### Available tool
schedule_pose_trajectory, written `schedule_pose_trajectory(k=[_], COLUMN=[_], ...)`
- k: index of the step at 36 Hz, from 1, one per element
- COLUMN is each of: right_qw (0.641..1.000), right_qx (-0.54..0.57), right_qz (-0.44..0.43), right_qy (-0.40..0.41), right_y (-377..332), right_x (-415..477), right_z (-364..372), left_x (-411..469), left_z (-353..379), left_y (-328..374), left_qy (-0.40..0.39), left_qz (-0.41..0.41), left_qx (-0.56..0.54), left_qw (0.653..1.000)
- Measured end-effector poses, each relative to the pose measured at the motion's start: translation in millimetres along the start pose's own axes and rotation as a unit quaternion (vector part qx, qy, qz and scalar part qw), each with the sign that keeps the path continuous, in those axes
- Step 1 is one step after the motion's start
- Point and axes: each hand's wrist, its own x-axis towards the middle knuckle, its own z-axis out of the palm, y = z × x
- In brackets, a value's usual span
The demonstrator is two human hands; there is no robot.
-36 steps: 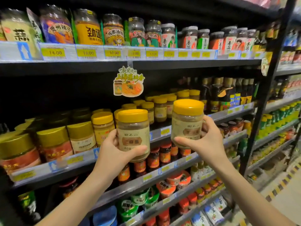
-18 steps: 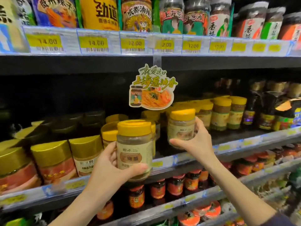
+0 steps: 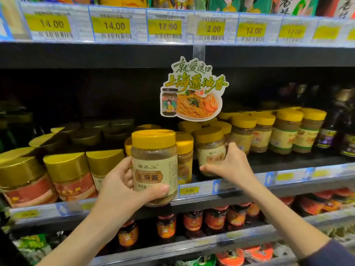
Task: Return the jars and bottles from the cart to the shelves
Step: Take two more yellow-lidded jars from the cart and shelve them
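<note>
Fingers (image 3: 159, 189) curled, each hand clamping one jar.
Left hand (image 3: 119, 187) holds yellow-lidded sesame-paste jar (image 3: 154, 166) at centre frame, before shelf rail (image 3: 288, 175); right hand (image 3: 230, 166) grips matching jar (image 3: 210, 150) among shelved jars (image 3: 244, 135), right of centre.

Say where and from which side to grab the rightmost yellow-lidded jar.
Grip the yellow lid, coming from the front and slightly above. The jar stands upright, a neighbouring jar tight on its left and a dark bottle close on its right, so its sides look crowded; space is open above the lid.
</note>
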Motion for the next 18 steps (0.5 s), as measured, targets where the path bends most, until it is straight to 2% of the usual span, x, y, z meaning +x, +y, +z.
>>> schedule_pose_trajectory(k=[8, 18], right_qw=[0.997, 0.995], right_qx=[-0.067, -0.076], right_qz=[-0.019, -0.023], right_qy=[-0.029, -0.058], right_y=[0.5, -0.9], right_x=[-2.2, -4.6], right_z=[4.0, 3.0], left_x=[-3.9, -9.9], left_z=[15.4, 23.6], left_y=[6.3, 6.5], left_qy=[-0.001, 0.015], left_qz=[0.002, -0.003], left_qx=[-0.010, -0.008], left_qw=[1.000, 1.000])
